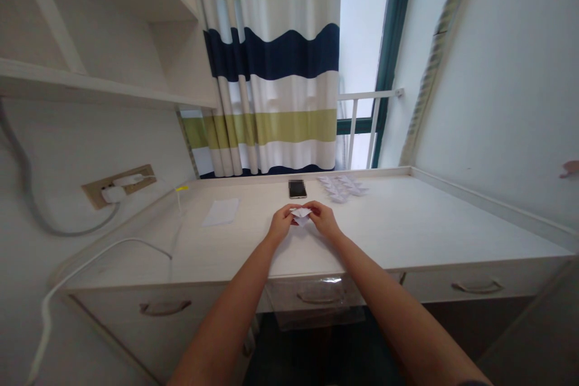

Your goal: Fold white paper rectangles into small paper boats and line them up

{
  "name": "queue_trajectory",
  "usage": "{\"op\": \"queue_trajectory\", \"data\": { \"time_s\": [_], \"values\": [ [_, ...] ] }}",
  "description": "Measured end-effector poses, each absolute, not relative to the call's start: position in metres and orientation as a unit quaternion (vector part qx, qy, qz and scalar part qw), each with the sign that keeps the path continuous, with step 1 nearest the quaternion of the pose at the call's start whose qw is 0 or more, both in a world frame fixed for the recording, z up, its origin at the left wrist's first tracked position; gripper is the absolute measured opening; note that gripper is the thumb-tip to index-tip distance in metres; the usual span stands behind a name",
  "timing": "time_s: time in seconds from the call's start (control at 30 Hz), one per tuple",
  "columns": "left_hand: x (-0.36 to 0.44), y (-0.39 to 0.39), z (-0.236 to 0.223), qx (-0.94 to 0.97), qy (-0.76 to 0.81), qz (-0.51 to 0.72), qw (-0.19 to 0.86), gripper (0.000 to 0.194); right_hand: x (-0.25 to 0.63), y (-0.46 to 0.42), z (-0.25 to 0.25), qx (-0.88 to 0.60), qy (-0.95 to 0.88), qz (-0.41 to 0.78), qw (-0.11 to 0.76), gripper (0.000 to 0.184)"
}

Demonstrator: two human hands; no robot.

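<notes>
1. A small white folded paper piece [301,215] is held just in front of a black rectangular smartphone [297,189], over a pale wood-grain tabletop [407,223]; whether it touches the surface cannot be told.
2. The left hand [281,223] and right hand [322,219] are brought together, with the piece clamped between their fingertips.
3. A heap of small white folded paper shapes [341,187] is placed just right of the smartphone, and a flat white rectangular paper sheet [221,211] lies left of it.
4. The piece could be creased or torn by excess finger pressure, or dropped if the grip is loosened. The smartphone or heap could be nudged if the hands drift forward.
</notes>
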State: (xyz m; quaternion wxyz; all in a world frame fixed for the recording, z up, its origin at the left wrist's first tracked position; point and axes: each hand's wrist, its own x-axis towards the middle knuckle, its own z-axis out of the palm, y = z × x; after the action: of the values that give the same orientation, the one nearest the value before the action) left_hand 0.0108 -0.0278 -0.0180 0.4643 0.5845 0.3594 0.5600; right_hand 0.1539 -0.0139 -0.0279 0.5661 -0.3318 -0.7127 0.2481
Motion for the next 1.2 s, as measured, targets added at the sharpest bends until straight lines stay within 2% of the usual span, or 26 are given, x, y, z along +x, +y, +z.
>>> {"op": "queue_trajectory", "data": {
  "time_s": [0.2, 0.4, 0.63, 0.83, 1.03, 1.2],
  "values": [
    [0.0089, -0.0294, -0.015, 0.56, 0.366, 0.563, 0.485, 0.024, 0.1551, -0.0135, -0.0284, -0.337, -0.71, 0.261, 0.561, 0.025],
    [0.0059, -0.0328, -0.0133, 0.536, 0.336, 0.566, 0.529, 0.025, 0.1541, -0.0135, -0.0257, -0.305, -0.68, 0.335, 0.576, 0.024],
    [0.0069, -0.03, -0.0161, 0.57, 0.375, 0.555, 0.477, 0.027, 0.1531, -0.0127, -0.0241, -0.327, -0.645, 0.396, 0.566, 0.019],
    [0.0068, -0.0293, -0.0184, 0.586, 0.388, 0.551, 0.45, 0.039, 0.1559, -0.0105, -0.0241, -0.332, -0.622, 0.425, 0.568, 0.026],
    [0.0069, -0.0249, -0.0183, 0.571, 0.43, 0.544, 0.439, 0.02, 0.1578, -0.01, -0.0234, -0.331, -0.6, 0.44, 0.581, 0.025],
    [0.0071, -0.0239, -0.02, 0.594, 0.418, 0.53, 0.438, 0.021, 0.1552, -0.0109, -0.0234, -0.346, -0.596, 0.441, 0.576, 0.029]
  ]
}}
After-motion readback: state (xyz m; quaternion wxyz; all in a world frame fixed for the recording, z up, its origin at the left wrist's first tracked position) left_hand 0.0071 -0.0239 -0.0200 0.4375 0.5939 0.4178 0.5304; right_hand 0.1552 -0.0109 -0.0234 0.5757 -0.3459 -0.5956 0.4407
